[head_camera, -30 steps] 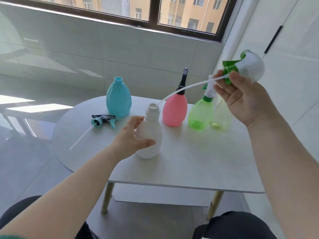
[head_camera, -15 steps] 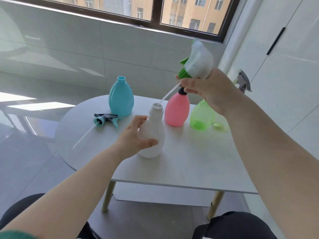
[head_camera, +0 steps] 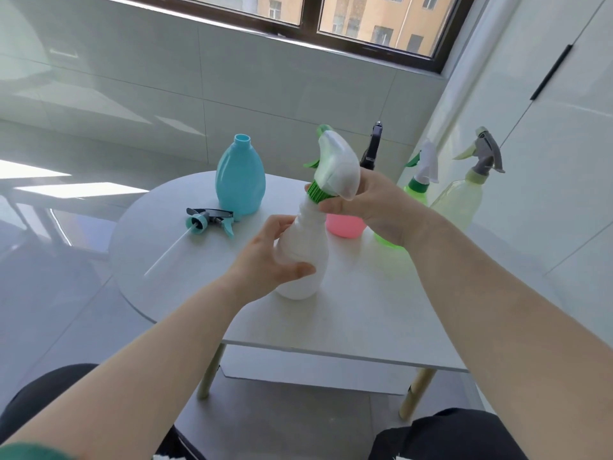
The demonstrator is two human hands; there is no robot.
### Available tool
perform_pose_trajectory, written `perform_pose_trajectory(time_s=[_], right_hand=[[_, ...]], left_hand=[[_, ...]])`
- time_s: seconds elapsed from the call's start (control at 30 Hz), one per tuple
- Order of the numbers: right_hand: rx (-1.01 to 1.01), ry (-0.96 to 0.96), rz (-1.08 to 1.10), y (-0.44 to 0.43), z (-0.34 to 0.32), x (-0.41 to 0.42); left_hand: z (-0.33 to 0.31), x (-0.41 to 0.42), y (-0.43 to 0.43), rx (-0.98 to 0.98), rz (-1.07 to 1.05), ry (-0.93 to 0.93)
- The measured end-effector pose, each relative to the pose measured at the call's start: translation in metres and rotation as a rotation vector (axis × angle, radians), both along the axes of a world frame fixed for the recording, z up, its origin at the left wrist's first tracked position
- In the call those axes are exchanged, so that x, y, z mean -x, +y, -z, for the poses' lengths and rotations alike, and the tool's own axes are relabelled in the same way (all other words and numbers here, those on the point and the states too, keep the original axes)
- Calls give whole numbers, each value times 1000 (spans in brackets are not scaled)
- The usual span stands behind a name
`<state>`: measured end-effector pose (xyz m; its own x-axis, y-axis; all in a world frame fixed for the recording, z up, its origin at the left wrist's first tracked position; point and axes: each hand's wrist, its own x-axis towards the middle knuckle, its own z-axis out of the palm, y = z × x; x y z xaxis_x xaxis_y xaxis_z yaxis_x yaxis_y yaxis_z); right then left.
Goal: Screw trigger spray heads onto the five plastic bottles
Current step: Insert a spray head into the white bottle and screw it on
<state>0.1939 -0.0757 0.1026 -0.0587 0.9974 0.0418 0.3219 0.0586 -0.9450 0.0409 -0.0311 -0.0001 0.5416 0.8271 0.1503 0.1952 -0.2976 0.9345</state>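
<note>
A white bottle [head_camera: 303,257] stands at the middle of the round table [head_camera: 365,310]. My left hand [head_camera: 268,257] wraps around its body. On its neck sits a white and green spray head [head_camera: 335,164], and my right hand [head_camera: 368,207] grips it at the green collar. A teal bottle [head_camera: 240,177] without a head stands behind, and a teal spray head [head_camera: 209,222] with its tube lies on the table to the left. A pink bottle [head_camera: 345,227], a green bottle [head_camera: 416,190] and a pale yellow bottle [head_camera: 461,197] carry heads at the right.
The table's right side is close to a white wall and cabinet doors [head_camera: 547,127]. A window [head_camera: 331,14] runs along the back. Table legs [head_camera: 416,393] and my knees are below the front edge.
My right hand has brought the spray head down from high on the right, fed its tube into the white bottle, and set the head on the neck. The left hand kept holding the bottle.
</note>
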Motion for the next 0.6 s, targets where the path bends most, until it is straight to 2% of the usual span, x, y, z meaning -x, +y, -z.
perform_pose_trajectory(time_s=[0.3, 0.5, 0.6], right_hand=[[-19, -104, -33, 5, -3, 2], [-149, -83, 288, 5, 22, 22], [-188, -66, 366, 1, 32, 33]], left_hand=[[3, 1, 0, -13, -3, -21], [3, 1, 0, -19, -10, -14], [3, 1, 0, -17, -10, -9]])
